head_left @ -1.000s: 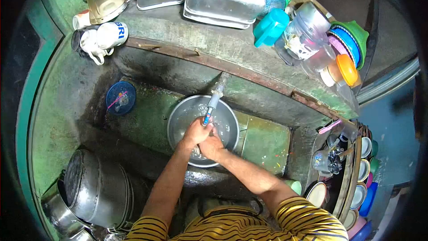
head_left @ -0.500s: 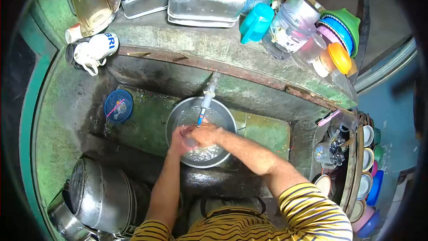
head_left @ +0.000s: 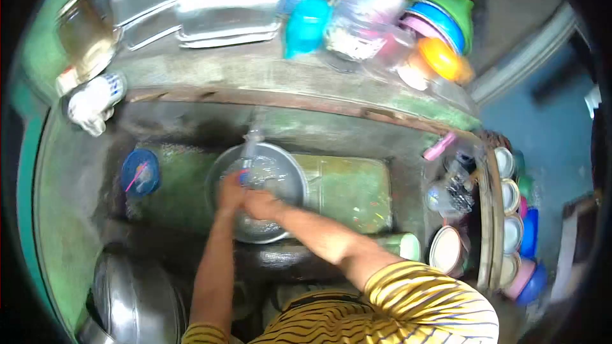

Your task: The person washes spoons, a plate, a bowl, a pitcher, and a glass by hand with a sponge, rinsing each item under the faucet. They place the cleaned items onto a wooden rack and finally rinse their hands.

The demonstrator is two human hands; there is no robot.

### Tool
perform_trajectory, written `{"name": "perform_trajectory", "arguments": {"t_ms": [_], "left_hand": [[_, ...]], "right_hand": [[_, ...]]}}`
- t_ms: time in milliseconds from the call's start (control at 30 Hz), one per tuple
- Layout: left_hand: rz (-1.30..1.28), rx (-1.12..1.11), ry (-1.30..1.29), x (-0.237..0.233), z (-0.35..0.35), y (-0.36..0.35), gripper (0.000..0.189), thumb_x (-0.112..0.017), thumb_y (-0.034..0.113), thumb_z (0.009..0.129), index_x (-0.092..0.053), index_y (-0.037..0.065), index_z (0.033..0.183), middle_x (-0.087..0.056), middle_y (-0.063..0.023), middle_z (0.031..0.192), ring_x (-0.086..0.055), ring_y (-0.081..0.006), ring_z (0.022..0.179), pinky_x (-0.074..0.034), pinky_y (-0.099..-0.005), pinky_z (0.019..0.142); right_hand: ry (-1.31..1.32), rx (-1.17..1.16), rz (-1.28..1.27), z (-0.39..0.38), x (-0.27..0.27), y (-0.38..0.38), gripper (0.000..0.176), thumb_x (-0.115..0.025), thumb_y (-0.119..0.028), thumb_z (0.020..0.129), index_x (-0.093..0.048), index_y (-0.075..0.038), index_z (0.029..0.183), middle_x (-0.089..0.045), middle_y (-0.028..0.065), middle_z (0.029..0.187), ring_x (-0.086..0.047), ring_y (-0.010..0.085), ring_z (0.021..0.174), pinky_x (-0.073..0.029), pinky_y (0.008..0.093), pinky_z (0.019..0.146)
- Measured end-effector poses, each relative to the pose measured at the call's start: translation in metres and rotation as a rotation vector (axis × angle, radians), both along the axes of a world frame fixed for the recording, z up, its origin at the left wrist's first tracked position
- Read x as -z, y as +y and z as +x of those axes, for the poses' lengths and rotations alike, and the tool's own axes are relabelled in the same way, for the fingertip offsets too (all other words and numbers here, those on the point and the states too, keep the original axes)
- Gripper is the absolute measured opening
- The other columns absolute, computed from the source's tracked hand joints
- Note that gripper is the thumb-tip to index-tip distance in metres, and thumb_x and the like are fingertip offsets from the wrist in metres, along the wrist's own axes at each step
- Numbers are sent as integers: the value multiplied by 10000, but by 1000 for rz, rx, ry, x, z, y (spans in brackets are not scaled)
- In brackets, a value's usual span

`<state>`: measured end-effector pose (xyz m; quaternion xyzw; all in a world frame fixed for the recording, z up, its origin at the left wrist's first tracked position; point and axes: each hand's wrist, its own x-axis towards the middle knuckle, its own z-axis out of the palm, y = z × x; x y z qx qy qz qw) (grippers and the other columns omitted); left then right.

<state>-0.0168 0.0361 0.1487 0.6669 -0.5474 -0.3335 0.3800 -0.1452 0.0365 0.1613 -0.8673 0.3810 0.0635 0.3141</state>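
Note:
A round metal basin [head_left: 301, 178] with water in it sits on the green sink floor, below a grey tap pipe [head_left: 250, 150] with a blue end. My left hand [head_left: 231, 192] is over the basin's left part, close to the tap's end. Touching it or nearly so, my right hand [head_left: 261, 204] is bent over the middle of the basin. Motion blurs both hands, and their fingers are hidden, so whether they hold anything does not show.
A blue bowl [head_left: 141, 172] with a pink-handled item lies left of the basin. Metal tins [head_left: 227, 3], plastic containers and cups line the ledge. Large metal pots [head_left: 137, 296] stand lower left. A dish rack [head_left: 489, 216] is at right, beside a pale green cylinder [head_left: 409, 246].
The view has swung, shifting the basin and ledge items leftward. My hands have moved closer together under the tap. The pale green cylinder now shows beside my right forearm.

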Motion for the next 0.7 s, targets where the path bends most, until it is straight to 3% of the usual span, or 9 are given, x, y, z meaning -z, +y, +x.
{"name": "perform_trajectory", "arguments": {"t_ms": [33, 67, 200, 367, 467, 533, 600, 633, 700], "left_hand": [[-90, -119, 327, 5, 1, -4, 283, -586, 179, 908, -685, 30, 1128, -679, -158, 1115, -635, -281, 1051, -475, -369, 930], [-105, -144, 295, 28, 10, -14, 311, -511, 201, 979, -631, 14, 1197, -635, -124, 1165, -623, -225, 1002, -489, -350, 869], [-47, -318, 1052, 33, 7, 13, 497, -399, 449, 1026, -605, 53, 1244, -626, -86, 1188, -618, -217, 1021, -467, -376, 917], [229, -362, 1211, 67, 4, 39, 547, -406, 485, 1017, -532, 42, 1312, -609, -99, 1226, -591, -246, 1099, -464, -391, 947], [301, -330, 1271, 28, -20, 57, 576, -420, 484, 1012, -480, 38, 1371, -593, -103, 1223, -573, -251, 1118, -484, -407, 921], [201, -266, 1396, 8, -34, 62, 500, -484, 371, 1007, -465, 45, 1385, -573, -106, 1246, -561, -239, 1126, -490, -399, 910], [84, -164, 1030, -21, -59, 68, 445, -566, 184, 963, -474, 52, 1377, -549, -102, 1285, -537, -229, 1154, -471, -400, 943], [62, -77, 923, -48, -79, 73, 513, -657, 43, 861, -499, 53, 1349, -534, -91, 1310, -505, -232, 1204, -440, -396, 1001], [-214, 142, 102, -57, -119, 77, 627, -783, 39, 704, -547, 53, 1285, -539, -134, 1319, -489, -292, 1263, -408, -408, 1057]], "right_hand": [[17, 5, -161, -2, 26, -10, 238, -549, -180, 874, -690, -64, 1028, -678, 215, 1010, -663, 372, 958, -523, 481, 840], [-113, 389, 122, 0, -41, -10, 264, -543, -220, 889, -680, -26, 1005, -674, 224, 982, -662, 382, 929, -518, 495, 828], [-328, 446, -6, 14, -45, 1, 308, -516, -264, 919, -675, -11, 995, -663, 236, 947, -655, 398, 902, -519, 508, 799], [-188, 331, 50, -11, -62, 10, 278, -562, -256, 902, -665, -15, 992, -652, 242, 929, -651, 399, 889, -528, 483, 782], [-463, 251, -176, -37, -5, 19, 237, -605, -195, 871, -616, 2, 1003, -643, 224, 903, -652, 376, 849, -534, 470, 772], [-728, 402, 211, -53, 13, 14, 183, -600, -184, 890, -577, -49, 1011, -647, 135, 896, -647, 310, 800, -542, 481, 735], [-1105, 821, 1046, -93, 13, 25, 146, -562, -242, 931, -566, -111, 998, -638, 48, 891, -627, 234, 813, -541, 444, 717], [-1247, 1012, 1123, -114, 7, 33, 132, -561, -236, 939, -565, -119, 1001, -633, 33, 924, -623, 215, 847, -539, 426, 739], [-1395, 1204, 1198, -156, -9, 50, 118, -560, -230, 947, -564, -127, 1005, -628, 18, 957, -619, 196, 881, -537, 408, 761]]}}
